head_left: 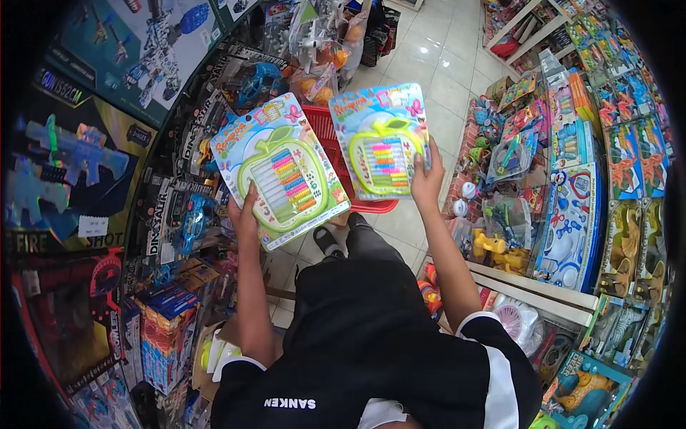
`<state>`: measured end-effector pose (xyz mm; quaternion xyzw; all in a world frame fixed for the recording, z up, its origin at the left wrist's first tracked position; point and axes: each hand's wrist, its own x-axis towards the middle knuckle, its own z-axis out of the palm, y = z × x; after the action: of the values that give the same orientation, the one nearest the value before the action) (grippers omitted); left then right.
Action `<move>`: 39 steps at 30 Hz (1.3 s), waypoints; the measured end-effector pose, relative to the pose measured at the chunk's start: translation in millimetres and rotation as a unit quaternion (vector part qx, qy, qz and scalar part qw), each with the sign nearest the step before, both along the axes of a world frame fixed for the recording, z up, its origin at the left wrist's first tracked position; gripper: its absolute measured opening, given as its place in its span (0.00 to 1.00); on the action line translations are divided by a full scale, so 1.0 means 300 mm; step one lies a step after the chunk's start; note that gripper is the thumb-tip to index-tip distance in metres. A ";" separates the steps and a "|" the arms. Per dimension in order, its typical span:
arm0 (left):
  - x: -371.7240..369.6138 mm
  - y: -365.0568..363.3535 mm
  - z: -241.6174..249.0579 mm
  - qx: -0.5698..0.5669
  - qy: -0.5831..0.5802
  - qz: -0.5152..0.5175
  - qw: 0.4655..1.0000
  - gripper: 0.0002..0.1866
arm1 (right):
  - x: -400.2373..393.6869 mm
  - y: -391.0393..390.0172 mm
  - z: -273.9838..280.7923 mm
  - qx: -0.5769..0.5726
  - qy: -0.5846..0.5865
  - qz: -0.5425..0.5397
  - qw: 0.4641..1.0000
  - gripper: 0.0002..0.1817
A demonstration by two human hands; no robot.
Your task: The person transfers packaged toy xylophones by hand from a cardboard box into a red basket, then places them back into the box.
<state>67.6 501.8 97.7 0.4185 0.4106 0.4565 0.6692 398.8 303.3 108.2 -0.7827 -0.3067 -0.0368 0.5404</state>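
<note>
My left hand (245, 216) grips the lower left edge of a carded toy abacus (289, 182), its thumb lying over the front. The toy has a green apple-shaped frame with rows of coloured beads, on a blue printed card, and it tilts to the left. A second, matching toy abacus (386, 154) is in my right hand (429, 175), pinched at its right edge with the thumb in front. Both packs face up toward me, side by side with a narrow gap between them. Behind them, a red plastic basket (379, 206) is partly covered.
Boxed toys (168, 336) and dinosaur packs (193, 136) crowd the shelf on my left. To my right, a low shelf edge (536, 289) holds bagged and carded toys, such as a yellow animal figure (489, 244). Pale floor tiles (429, 53) run along the aisle ahead.
</note>
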 end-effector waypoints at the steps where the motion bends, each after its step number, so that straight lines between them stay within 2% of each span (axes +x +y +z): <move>1: 0.002 -0.001 -0.003 -0.002 0.004 0.002 1.000 0.20 | 0.007 0.048 0.020 0.011 -0.012 0.007 1.000 0.24; 5: -0.007 -0.011 0.006 0.012 0.016 0.010 1.000 0.19 | 0.038 0.184 0.019 -0.050 -0.062 0.031 0.996 0.25; 8: -0.005 0.000 0.000 0.014 0.049 0.009 0.999 0.20 | 0.076 0.266 -0.073 -0.123 -0.131 0.153 0.972 0.25; 9: -0.002 0.000 0.006 0.024 0.076 0.004 0.997 0.20 | 0.077 0.284 -0.116 -0.123 -0.129 0.154 0.972 0.25; 11: 0.025 -0.001 0.021 0.037 0.075 0.005 0.996 0.20 | 0.081 0.325 -0.212 -0.198 -0.056 0.251 0.946 0.27; 14: 0.051 -0.001 0.035 0.038 0.096 0.015 0.995 0.18 | 0.087 0.368 -0.375 -0.219 -0.026 0.301 0.928 0.28; 15: 0.050 -0.002 0.028 0.035 0.100 0.016 0.994 0.18 | 0.091 0.381 -0.411 -0.220 -0.021 0.304 0.927 0.28; 18: 0.050 -0.009 0.024 0.013 0.125 0.033 0.992 0.18 | 0.112 0.440 -0.454 -0.336 0.028 0.320 0.885 0.29; 21: 0.064 -0.019 0.041 -0.002 0.114 0.043 0.993 0.17 | 0.144 0.484 -0.556 -0.342 0.035 0.336 0.877 0.27; 22: 0.070 -0.024 0.037 -0.005 0.116 0.045 0.992 0.17 | 0.156 0.486 -0.582 -0.404 0.029 0.343 0.847 0.33; 23: 0.073 -0.027 0.030 -0.008 0.119 0.049 0.992 0.17 | 0.144 0.473 -0.589 -0.405 0.029 0.346 0.846 0.33; 25: 0.080 -0.026 0.023 -0.007 0.124 0.055 0.991 0.18 | 0.096 0.441 -0.592 -0.477 -0.068 0.292 0.826 0.40; 26: 0.093 -0.030 0.021 -0.008 0.134 0.061 0.989 0.18 | 0.100 0.442 -0.599 -0.522 -0.014 0.322 0.790 0.47; 27: 0.102 -0.032 0.017 -0.010 0.143 0.067 0.987 0.18 | 0.091 0.433 -0.607 -0.520 -0.015 0.323 0.791 0.47; 29: 0.111 -0.032 0.009 -0.008 0.152 0.061 0.986 0.19 | 0.060 0.392 -0.628 -0.582 -0.108 0.318 0.741 0.47; 30: 0.124 -0.037 0.006 -0.018 0.137 0.069 0.988 0.19 | 0.048 0.379 -0.663 -0.615 -0.119 0.323 0.710 0.49; 31: 0.133 -0.037 0.003 -0.029 0.121 0.075 0.989 0.19 | 0.039 0.358 -0.695 -0.616 -0.118 0.322 0.709 0.49; 33: 0.141 -0.032 -0.044 -0.038 0.099 0.070 0.992 0.20 | 0.012 0.335 -0.671 -0.649 -0.078 0.331 0.681 0.49; 34: 0.144 -0.031 -0.065 -0.027 0.091 0.060 0.994 0.20 | 0.016 0.334 -0.657 -0.655 -0.032 0.347 0.671 0.46; 35: 0.153 -0.027 -0.071 -0.017 0.082 0.051 0.995 0.20 | 0.022 0.334 -0.642 -0.656 -0.031 0.342 0.672 0.46; 37: 0.170 -0.021 -0.081 -0.022 0.071 0.049 0.996 0.21 | 0.029 0.328 -0.610 -0.639 0.102 0.358 0.674 0.39; 38: 0.173 -0.020 -0.083 -0.030 0.082 0.041 0.995 0.21 | 0.033 0.311 -0.620 -0.599 0.128 0.351 0.708 0.33; 39: 0.180 -0.020 -0.085 -0.039 0.093 0.032 0.994 0.21 | 0.037 0.288 -0.652 -0.600 0.129 0.346 0.710 0.33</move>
<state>121.7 495.8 72.2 0.4198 0.5013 0.4204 0.6291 409.9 389.7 -87.5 -0.7782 -0.4411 0.4459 -0.0335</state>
